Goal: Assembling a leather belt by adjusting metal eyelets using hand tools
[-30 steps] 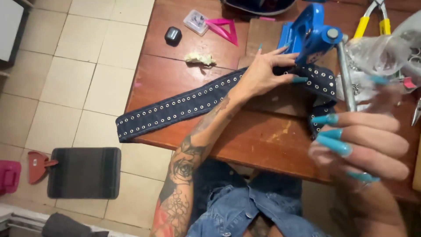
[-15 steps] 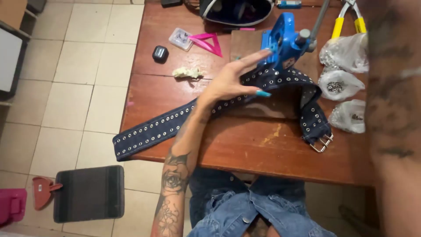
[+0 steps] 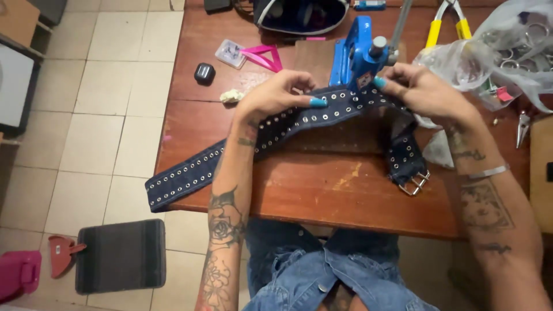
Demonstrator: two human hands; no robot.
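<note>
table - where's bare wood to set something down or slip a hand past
Free: the table front strip between belt, buckle and near edge; also the far-left corner by the black cap. Crowded: around the blue press, both hands, and the plastic bag right.

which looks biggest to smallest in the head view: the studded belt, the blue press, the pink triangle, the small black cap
1. studded belt, running across most of the table and hanging over its left edge
2. blue press
3. pink triangle
4. small black cap

The triangle and cap lie about equally far from the camera, so their order holds.
</note>
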